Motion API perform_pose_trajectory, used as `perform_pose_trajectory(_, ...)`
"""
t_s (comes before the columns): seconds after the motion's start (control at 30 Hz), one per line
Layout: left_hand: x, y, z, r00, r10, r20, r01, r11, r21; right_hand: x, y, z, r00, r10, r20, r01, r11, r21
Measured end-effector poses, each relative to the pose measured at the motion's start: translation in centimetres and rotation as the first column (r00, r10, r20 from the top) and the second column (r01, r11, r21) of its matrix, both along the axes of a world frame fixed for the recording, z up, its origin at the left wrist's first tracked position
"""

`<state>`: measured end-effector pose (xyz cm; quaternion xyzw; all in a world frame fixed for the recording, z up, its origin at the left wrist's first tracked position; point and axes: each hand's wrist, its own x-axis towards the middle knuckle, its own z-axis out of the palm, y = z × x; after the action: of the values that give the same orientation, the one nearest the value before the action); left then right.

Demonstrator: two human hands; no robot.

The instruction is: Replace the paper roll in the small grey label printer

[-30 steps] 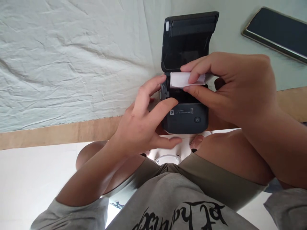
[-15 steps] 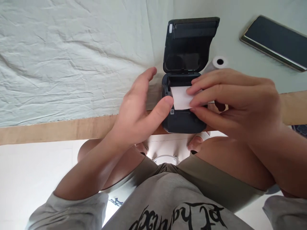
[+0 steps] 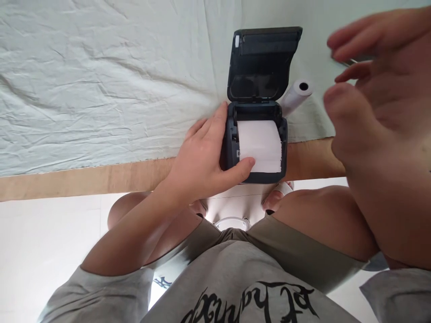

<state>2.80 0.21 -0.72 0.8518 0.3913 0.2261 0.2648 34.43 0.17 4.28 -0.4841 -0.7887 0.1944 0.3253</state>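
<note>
A small dark receipt printer (image 3: 232,166) sits at the table's front edge, its lid (image 3: 264,65) swung up and back. White paper (image 3: 261,141) comes out of its bay and lies over the front, with a ragged right edge. My left hand (image 3: 208,157) grips the printer's left side, fingers along the wall and thumb pressing the paper. Away to the right, my right hand (image 3: 373,89) is raised with fingers apart and nothing visible in it. Behind the printer's right side lies a white paper roll (image 3: 294,96) with a dark core.
A pale, wrinkled cloth (image 3: 101,89) covers the table, with a bare wooden edge (image 3: 84,179) along the front. Only a sliver of the phone (image 3: 350,62) shows behind my right hand. My legs are below the table edge.
My right hand has let go of the paper and moved up and right, now covering the phone. The paper lies further over the printer's front. My left hand has closed onto the printer's side.
</note>
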Motion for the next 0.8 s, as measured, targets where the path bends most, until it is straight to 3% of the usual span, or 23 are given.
perform_pose_trajectory(0.2,0.0,-0.2,-0.2,1.000,0.025,0.008,-0.025,0.999,-0.026,-3.0,0.8,-0.7,0.997,-0.074,0.030,0.075,0.997,-0.019)
perform_pose_trajectory(0.37,0.2,-0.5,0.0,0.997,0.043,0.066,-0.040,0.998,-0.058,-3.0,1.8,-2.5,0.965,-0.089,-0.248,0.140,0.970,0.197)
perform_pose_trajectory(0.43,0.3,-0.6,0.0,0.995,0.060,0.075,-0.055,0.996,-0.069,-2.5,1.2,-2.6,0.955,-0.119,-0.273,0.193,0.946,0.260)
perform_pose_trajectory(0.5,0.2,-0.7,0.1,0.994,0.075,0.077,-0.069,0.995,-0.076,-2.2,-0.1,-1.9,0.936,-0.259,-0.237,0.305,0.934,0.184)
perform_pose_trajectory(0.57,0.1,-0.7,0.2,0.994,0.072,0.081,-0.065,0.994,-0.091,-2.4,-1.6,-0.9,0.930,-0.312,-0.193,0.335,0.937,0.099)
perform_pose_trajectory(0.67,0.0,-0.4,0.7,0.990,0.062,0.126,-0.042,0.986,-0.159,-3.0,-3.0,0.3,0.954,-0.284,-0.100,0.266,0.951,-0.159)
perform_pose_trajectory(0.8,0.4,0.1,0.9,0.970,0.134,0.203,-0.089,0.972,-0.216,-4.0,-2.2,0.2,0.963,-0.241,-0.124,0.155,0.865,-0.478)
